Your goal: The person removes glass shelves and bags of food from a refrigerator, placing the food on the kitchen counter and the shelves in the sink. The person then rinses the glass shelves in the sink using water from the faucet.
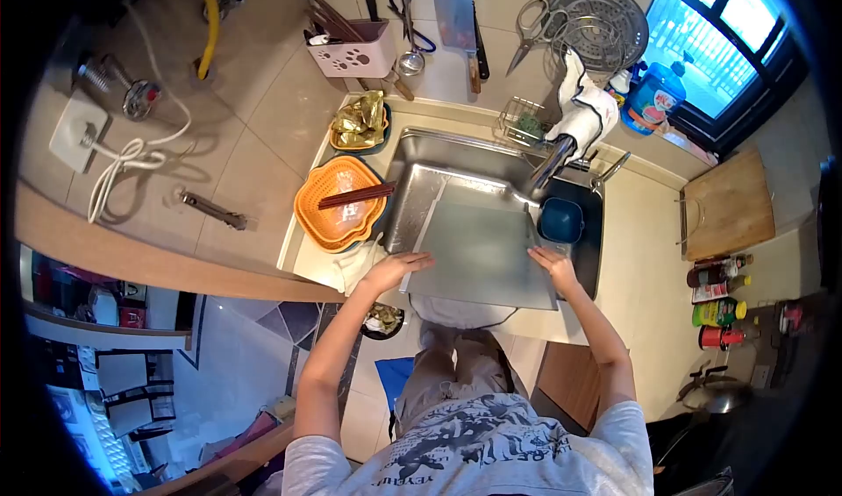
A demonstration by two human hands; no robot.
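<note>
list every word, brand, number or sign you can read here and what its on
"YEYEH", as it seems to read, on the shirt; the rest of its lettering is lost to folds and blur.
Blue bottle: label too blurred to read.
Small bottles at the right: labels too small to read.
Panel: no text seen.

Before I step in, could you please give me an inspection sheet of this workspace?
Surface: pale counter with a steel sink set in it.
Job's things: translucent panel over part of the sink.
Clutter: orange basket left of the sink, chopsticks across it.
Hands: left hand at the panel's left edge, right hand at its right; undersides hidden.
Cables: white cord, looped, at the left wall.
Surroundings: cleaver and scissors hang behind the sink.
</note>
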